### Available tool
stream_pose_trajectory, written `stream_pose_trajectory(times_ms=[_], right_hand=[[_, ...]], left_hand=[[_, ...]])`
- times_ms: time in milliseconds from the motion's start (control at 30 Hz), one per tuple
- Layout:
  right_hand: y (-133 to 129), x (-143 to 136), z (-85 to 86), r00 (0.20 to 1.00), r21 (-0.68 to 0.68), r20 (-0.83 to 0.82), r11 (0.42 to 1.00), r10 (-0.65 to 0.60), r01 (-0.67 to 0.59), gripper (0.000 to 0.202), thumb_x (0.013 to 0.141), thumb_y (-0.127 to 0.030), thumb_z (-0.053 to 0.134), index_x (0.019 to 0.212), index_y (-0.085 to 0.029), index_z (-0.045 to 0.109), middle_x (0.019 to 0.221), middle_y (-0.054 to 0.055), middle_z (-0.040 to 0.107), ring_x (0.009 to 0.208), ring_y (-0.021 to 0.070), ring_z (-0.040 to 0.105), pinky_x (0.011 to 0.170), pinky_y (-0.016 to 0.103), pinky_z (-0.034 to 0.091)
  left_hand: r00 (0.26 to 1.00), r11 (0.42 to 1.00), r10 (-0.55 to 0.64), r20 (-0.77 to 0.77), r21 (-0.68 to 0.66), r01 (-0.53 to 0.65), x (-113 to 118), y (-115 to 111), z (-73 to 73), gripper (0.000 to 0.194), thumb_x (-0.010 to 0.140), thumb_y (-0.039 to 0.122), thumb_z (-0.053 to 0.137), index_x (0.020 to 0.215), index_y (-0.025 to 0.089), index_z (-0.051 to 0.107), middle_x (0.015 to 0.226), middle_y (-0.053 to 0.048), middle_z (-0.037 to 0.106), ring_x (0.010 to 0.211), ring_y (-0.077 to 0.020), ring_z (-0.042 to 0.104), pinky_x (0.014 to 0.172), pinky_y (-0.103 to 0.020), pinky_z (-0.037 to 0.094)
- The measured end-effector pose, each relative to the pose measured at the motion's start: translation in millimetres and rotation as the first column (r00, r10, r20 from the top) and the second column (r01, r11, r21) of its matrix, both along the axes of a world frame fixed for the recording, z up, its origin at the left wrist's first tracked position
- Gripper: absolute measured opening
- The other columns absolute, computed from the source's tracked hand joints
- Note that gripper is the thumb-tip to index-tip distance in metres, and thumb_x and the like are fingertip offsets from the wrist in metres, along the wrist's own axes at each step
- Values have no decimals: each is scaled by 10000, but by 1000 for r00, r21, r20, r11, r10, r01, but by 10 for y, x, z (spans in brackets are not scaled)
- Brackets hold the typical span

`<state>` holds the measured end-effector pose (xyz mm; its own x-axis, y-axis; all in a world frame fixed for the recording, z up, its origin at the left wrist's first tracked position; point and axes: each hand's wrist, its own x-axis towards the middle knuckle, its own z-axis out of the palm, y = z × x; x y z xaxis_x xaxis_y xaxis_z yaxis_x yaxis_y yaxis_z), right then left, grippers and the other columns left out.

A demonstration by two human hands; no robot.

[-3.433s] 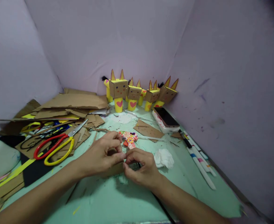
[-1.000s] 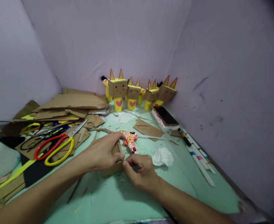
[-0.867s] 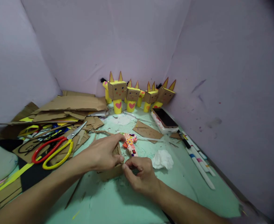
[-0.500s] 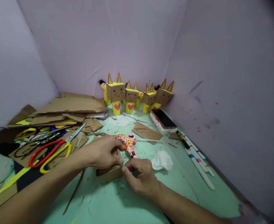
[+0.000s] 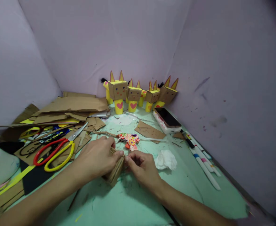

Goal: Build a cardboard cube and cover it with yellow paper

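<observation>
Between my hands is a small cardboard box (image 5: 115,175), turned at an angle just above or on the green table. My left hand (image 5: 99,157) grips it from the left and above, its thumb along the top edge and its fingers on the far side. At the box's right corner my right hand (image 5: 142,166) has thumb and index finger pinched together; whether they hold the cardboard edge or some tiny bit is hidden. Just beyond the hands lies a flower-patterned glue gun (image 5: 130,140), with a clear glue stick running out of its back to the right.
Red-and-yellow scissors (image 5: 67,145) and stacked cardboard (image 5: 74,105) cover the left. Cardboard figures with pointed ears (image 5: 118,91) stand at the back wall. A phone (image 5: 168,117), white markers (image 5: 205,169), crumpled tissue (image 5: 166,160) and a flat cardboard piece (image 5: 149,131) are on the right.
The box has been turned, so its long edge now slants towards me. My left hand has shifted with it, and the view has moved slightly.
</observation>
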<state>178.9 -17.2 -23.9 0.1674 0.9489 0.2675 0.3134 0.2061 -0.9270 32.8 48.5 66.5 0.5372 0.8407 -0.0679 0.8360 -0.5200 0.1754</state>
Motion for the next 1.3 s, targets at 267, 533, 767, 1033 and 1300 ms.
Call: stream_pose_trajectory(times_ms=[267,533,767,1033,1300], right_hand=[[-151,-117,109,994,83,-105,996,-6,14,183,820,-240,569,928,-188,707,973,88,678,936,202,641,847,340,525],[-312,-170,48,966,29,111,971,233,-238,585,887,-388,546,1434,-306,356,1542,100,283,1418,291,255,1117,529,269],[-127,-221,285,983,-4,80,986,166,-166,624,805,-564,581,1357,-286,489,1579,114,141,1433,370,150,1093,612,234],[-127,-175,209,990,242,141,968,26,-60,517,672,-116,611,1164,-261,548,1423,106,433,1366,304,352,1090,509,316],[-72,-17,228,965,300,54,918,256,-261,490,593,-119,536,1065,-249,552,1343,98,439,1312,286,406,1028,445,388]], left_hand=[[992,947,27,125,-320,14,-102,239,-71,444,788,589,410,798,196,616,822,-69,672,807,-279,616,661,-329,411],[701,741,469,537,-672,19,-304,185,-192,434,632,593,636,664,160,623,627,-9,605,638,-200,557,565,-273,382],[350,826,500,792,-557,81,-218,0,-305,366,659,514,677,707,152,653,679,-22,627,679,-194,558,601,-271,413],[332,834,490,806,-544,92,-222,-96,-372,376,639,497,721,774,147,684,771,-54,669,763,-223,580,685,-301,425],[431,580,317,845,-532,616,-321,74,-405,563,682,450,718,1163,180,605,1180,-112,646,1107,-336,556,901,-408,411]])
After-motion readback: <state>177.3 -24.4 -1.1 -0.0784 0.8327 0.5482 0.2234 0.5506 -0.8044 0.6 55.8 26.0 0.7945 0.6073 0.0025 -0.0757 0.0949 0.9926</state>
